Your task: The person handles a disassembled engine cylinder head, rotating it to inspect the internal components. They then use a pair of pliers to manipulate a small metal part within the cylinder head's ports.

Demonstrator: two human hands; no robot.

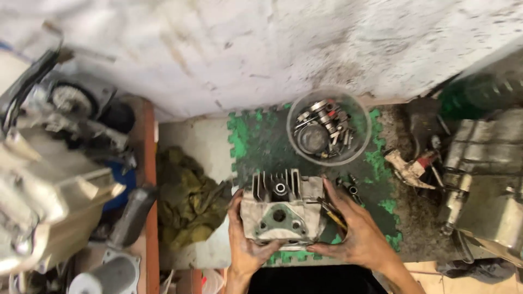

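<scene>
Both hands, left (246, 239) and right (357, 234), clasp a finned cylinder head (280, 209) from either side, steadying it on the green mat (256, 141).

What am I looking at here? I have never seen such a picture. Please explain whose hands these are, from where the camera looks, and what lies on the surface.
There is no machine, only a person working with bare hands. The camera sits on the person's head and looks down. The left hand and right hand grip a finned metal engine part from both sides on a green foam mat. Behind it stands a clear bowl holding small metal pieces. An olive rag lies to the left.
</scene>
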